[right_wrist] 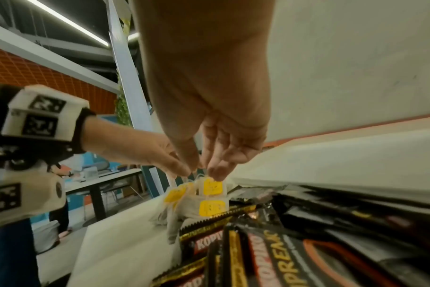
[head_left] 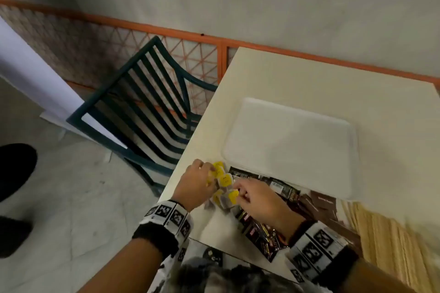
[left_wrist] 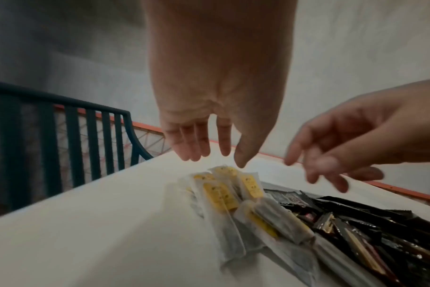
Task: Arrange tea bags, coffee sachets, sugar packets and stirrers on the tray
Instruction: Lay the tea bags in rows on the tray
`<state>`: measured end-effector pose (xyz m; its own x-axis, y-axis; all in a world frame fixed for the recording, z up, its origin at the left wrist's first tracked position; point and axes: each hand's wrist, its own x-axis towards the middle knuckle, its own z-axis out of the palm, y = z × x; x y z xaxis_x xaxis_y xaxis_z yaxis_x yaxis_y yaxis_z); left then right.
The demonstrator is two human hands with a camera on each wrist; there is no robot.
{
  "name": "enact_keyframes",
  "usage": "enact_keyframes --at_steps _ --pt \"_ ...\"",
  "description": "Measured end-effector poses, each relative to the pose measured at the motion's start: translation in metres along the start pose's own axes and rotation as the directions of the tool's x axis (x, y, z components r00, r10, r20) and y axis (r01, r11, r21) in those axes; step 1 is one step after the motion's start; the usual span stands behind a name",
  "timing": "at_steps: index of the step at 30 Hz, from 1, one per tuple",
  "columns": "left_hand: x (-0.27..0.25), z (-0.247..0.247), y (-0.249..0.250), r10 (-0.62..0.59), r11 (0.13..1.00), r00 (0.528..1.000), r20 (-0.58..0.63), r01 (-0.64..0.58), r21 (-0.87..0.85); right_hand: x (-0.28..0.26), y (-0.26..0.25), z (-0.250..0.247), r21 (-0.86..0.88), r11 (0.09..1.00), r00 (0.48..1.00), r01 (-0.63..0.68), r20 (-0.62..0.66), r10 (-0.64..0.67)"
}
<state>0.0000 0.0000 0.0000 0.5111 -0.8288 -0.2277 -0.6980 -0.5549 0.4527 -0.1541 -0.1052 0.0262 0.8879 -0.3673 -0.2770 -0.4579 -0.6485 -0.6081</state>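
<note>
A heap of tea bags (head_left: 225,179) with yellow tags lies near the table's left edge, just in front of the white tray (head_left: 292,147). My left hand (head_left: 209,173) hovers over the heap with straight fingers (left_wrist: 201,143) and holds nothing. My right hand (head_left: 238,191) reaches in from the right; its fingertips (right_wrist: 216,174) are at the top yellow tag (right_wrist: 211,186) and its fingers are loosely spread in the left wrist view (left_wrist: 317,170). Black coffee sachets (head_left: 262,228) lie under my right wrist. Brown sugar packets (head_left: 321,202) and wooden stirrers (head_left: 385,233) lie further right. Nothing lies on the tray.
The cream table (head_left: 309,78) stands against a grey wall. A dark green slatted chair (head_left: 142,102) stands just past the table's left edge. The tray's near rim overlaps some sachets. A person's dark shoe (head_left: 14,169) shows on the floor at the far left.
</note>
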Motion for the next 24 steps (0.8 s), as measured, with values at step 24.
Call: enact_keyframes --at_steps 24 --pt "0.008 -0.017 -0.028 -0.054 0.98 0.972 0.228 0.096 -0.176 0.039 0.023 -0.012 0.209 0.976 0.99 -0.059 -0.117 0.084"
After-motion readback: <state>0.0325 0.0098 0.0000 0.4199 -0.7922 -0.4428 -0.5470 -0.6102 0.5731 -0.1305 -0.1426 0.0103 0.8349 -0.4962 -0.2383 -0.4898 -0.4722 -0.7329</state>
